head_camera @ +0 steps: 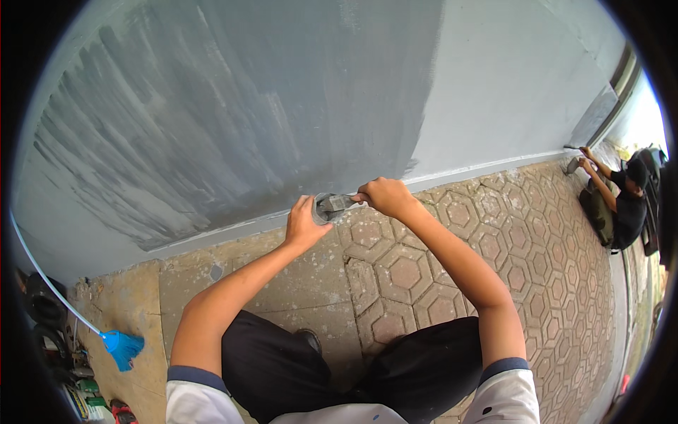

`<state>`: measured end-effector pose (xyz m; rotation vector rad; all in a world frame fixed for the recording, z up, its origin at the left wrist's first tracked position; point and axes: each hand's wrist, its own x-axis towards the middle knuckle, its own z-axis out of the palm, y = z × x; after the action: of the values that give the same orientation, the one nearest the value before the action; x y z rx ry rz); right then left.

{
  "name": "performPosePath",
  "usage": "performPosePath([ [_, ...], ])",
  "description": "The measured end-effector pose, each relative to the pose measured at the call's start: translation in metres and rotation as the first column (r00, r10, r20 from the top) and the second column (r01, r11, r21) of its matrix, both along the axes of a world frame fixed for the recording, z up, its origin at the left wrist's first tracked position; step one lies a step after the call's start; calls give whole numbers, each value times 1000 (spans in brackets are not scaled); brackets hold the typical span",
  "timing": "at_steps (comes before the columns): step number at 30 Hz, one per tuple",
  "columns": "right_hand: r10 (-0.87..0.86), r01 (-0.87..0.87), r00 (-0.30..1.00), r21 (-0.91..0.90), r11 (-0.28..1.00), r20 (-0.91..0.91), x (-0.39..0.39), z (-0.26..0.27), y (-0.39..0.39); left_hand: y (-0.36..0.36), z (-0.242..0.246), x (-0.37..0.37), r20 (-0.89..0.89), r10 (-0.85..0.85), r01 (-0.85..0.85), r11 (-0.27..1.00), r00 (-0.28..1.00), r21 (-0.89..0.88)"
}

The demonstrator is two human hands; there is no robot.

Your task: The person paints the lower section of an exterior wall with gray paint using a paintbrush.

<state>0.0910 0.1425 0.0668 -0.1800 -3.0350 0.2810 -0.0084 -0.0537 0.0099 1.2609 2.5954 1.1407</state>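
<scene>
My left hand [307, 225] grips a small round paint cup [318, 212] by its side, thumb and fingers around the rim. In my right hand [385, 196] is the handle of a paintbrush [336, 202], its grey-smeared head down inside the cup's mouth. Both hands are low, close to the foot of a wall. On that wall [471, 95] a broad patch of darker grey paint [328, 106] covers the middle, with streaky strokes at its left side. Its right edge meets lighter grey. What lies at the bottom of the cup is mostly hidden by the brush.
Hexagonal pavers [405, 267] cover the ground at right, flat slabs [212, 297] at left. A blue broom [123, 347] leans at the left near tyres [45, 302] and boxes. At far right another person [622, 204] crouches by the wall with a brush and cup.
</scene>
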Motion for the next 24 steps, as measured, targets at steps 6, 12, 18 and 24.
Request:
performPosePath([
  [6, 13, -24, 995, -110, 994, -98, -4, -5, -5, -3, 2, -2, -94, -24, 29, 998, 995, 60],
  [12, 6, -2, 998, 46, 999, -70, -4, 9, -30, 2, 6, 4, -214, -76, 64, 996, 974, -61],
  [18, 114, -109, 992, -87, 990, 53, 1, 16, -20, 0, 6, 7, -199, -104, 98, 994, 974, -41],
  [24, 98, -79, 992, -203, 976, 81, 2, 10, -18, -1, 7, 5, -147, -55, 66, 995, 988, 75],
])
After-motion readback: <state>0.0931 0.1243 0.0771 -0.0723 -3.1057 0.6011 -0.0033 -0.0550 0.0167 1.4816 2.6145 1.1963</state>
